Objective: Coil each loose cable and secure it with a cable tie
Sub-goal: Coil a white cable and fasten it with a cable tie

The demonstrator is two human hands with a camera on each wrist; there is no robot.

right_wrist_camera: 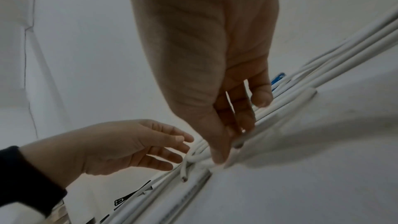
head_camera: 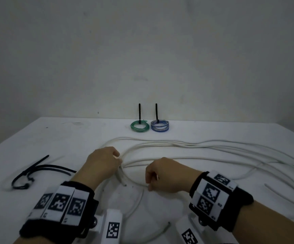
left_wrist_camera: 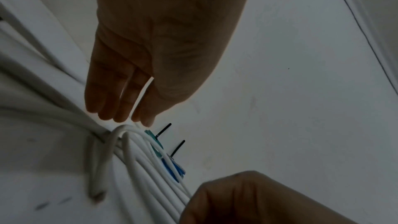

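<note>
A long white cable (head_camera: 213, 147) sprawls in loose loops across the white table (head_camera: 72, 138), with a small loop formed between my hands. My left hand (head_camera: 119, 160) lies where the strands cross, fingers straight and spread, touching the loop (right_wrist_camera: 193, 156) without gripping it. My right hand (head_camera: 148, 184) arches down onto the loop's near side, thumb and fingertips pinching one strand (right_wrist_camera: 269, 120). A cut cable end (head_camera: 123, 182) pokes out beside the left hand. The left wrist view shows the left fingers (left_wrist_camera: 120, 115) just above the bent strands (left_wrist_camera: 150, 176).
Two tied coils sit at the table's back edge by the wall: a green one (head_camera: 140, 126) and a blue one (head_camera: 160, 126), each with a black tie standing up. Loose black cable ties (head_camera: 37, 170) lie at the left. Cable loops fill the right side.
</note>
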